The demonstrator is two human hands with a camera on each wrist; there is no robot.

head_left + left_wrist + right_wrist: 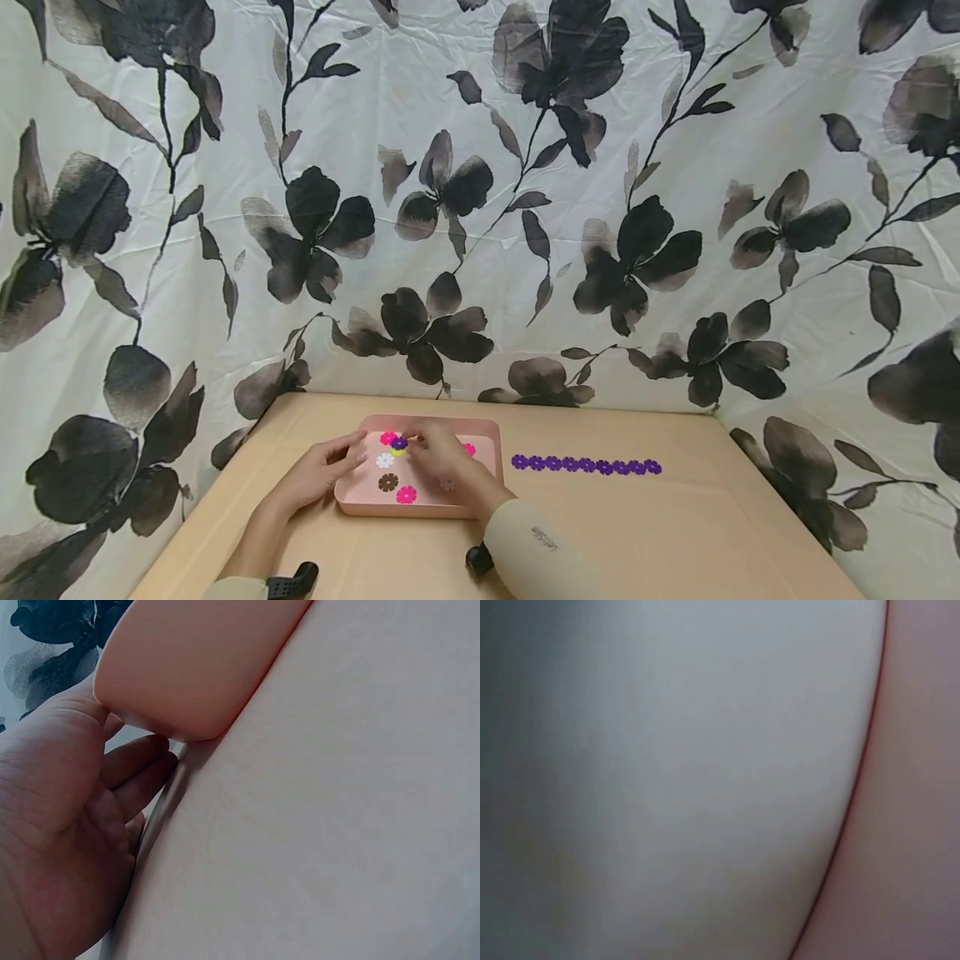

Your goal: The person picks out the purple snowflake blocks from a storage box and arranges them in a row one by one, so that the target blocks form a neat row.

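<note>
A shallow pink tray (420, 511) sits on the table in the head view, with flower-shaped pieces inside. My left hand (315, 473) holds the tray's left side; in the left wrist view its fingers (139, 766) curl by the tray corner (195, 667). Over the tray, my right hand (442, 454) pinches a purple flower piece (398, 444) at its fingertips. That piece overlaps a pink flower (387, 438) and a yellow one. Nearby in the tray lie a white flower (385, 460), a brown flower (387, 482) and another pink flower (407, 495). The right wrist view shows no hand.
Right of the tray, several purple flower pieces (585, 464) form a straight row on the tan table (697, 533). One more pink flower (469, 450) shows beyond the right hand. A white curtain with dark flowers (420, 333) hangs behind the table.
</note>
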